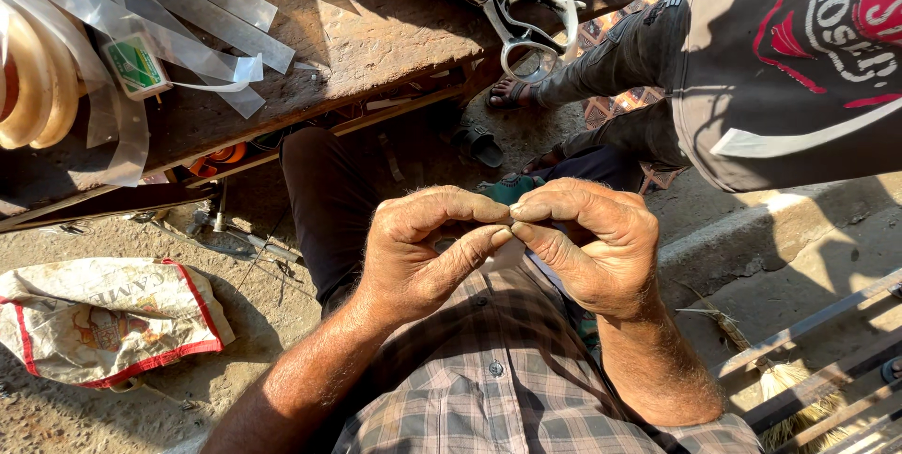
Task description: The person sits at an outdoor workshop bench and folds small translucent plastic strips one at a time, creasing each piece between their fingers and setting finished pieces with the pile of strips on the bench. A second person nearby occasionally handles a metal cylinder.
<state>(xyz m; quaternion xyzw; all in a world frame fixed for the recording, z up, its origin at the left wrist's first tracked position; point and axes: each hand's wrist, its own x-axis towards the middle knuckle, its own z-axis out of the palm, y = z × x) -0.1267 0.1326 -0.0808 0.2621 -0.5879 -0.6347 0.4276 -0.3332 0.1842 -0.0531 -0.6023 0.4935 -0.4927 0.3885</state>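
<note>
Hands meet at chest height: left hand (pixel 413 252) and right hand (pixel 592 242) both pinch a thin whitish strip (pixel 507 252), fingers narrow, thumbs pressed to forefingers. Looks light, floppy and slick like the clear plastic strips (pixel 188 17) on the worktop (pixel 376 31), so I'd grip it close to the tips, by the scissors (pixel 526 26) side

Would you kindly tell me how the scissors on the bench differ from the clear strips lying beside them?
The scissors are metal, rigid and in shade at the wooden bench's edge. The clear strips are thin, limp and see-through, fanned out in sunlight. Both rest on the bench, away from the left hand and right hand.
</note>
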